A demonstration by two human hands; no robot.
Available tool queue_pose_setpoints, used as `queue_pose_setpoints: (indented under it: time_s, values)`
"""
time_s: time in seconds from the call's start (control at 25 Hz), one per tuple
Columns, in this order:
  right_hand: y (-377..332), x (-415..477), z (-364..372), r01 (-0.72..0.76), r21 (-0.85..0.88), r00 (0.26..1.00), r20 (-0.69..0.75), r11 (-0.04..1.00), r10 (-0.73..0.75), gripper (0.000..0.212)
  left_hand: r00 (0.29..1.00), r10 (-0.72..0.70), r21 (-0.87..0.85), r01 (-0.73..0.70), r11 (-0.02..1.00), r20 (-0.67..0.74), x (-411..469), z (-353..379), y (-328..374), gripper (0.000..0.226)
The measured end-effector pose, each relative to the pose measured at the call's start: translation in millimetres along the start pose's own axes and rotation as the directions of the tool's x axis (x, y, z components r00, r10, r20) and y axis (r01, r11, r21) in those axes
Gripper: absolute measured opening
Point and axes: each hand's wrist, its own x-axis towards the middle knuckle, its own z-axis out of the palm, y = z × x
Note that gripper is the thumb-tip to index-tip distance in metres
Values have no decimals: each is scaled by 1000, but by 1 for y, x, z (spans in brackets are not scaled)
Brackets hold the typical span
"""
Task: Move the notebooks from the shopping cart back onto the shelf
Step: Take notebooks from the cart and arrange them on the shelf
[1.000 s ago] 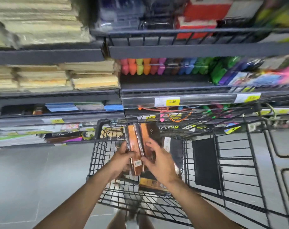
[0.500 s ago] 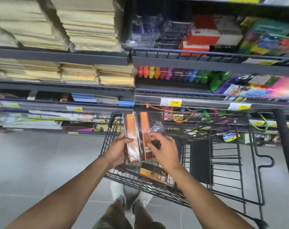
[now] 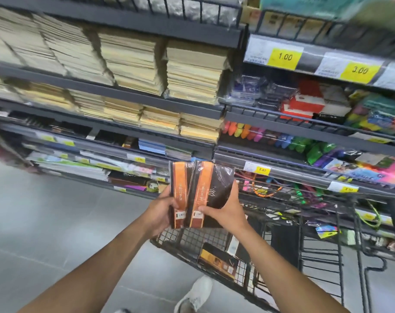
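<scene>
I hold two dark brown notebooks with orange bands, wrapped in clear film, upright above the black wire shopping cart (image 3: 282, 240). My left hand (image 3: 161, 211) grips the left notebook (image 3: 179, 195) at its lower edge. My right hand (image 3: 228, 208) grips the right notebook (image 3: 211, 193) from the side and below. The two notebooks touch each other. Another notebook (image 3: 218, 260) with an orange-yellow cover lies in the cart's near corner. The shelf (image 3: 160, 152) with flat dark and blue stationery runs just behind and left of the held notebooks.
Stacks of cream paper pads (image 3: 133, 64) fill the upper left shelves. Coloured markers (image 3: 248, 133) and packets fill the right shelves, with yellow price tags (image 3: 284, 56). Grey floor (image 3: 45, 222) lies to the left. My white shoe (image 3: 196, 294) shows below the cart.
Both hands have lifted the two notebooks up out of the cart to shelf height. My view has tilted upward, showing more of the upper shelves.
</scene>
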Motion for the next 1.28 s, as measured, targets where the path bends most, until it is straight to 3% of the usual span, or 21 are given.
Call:
queue_pose_setpoints:
  time_s: [0.24, 0.44, 0.92, 1.28]
  values:
    - [-56, -14, 58, 127, 42, 990, 57, 991, -129, 131, 991, 103, -60, -108, 992, -85, -52, -67, 20, 68]
    - [-100, -38, 126, 119, 14, 988, 102, 993, -120, 91, 967, 161, -121, -187, 975, -198, -112, -151, 24, 70]
    - [-218, -120, 320, 306, -25, 944, 142, 952, -299, 86, 862, 269, -193, -379, 905, -430, -288, -365, 27, 79]
    - [-289, -129, 422, 452, -35, 858, 289, 892, -423, 80, 759, 255, -198, -449, 871, -598, -377, -456, 26, 71]
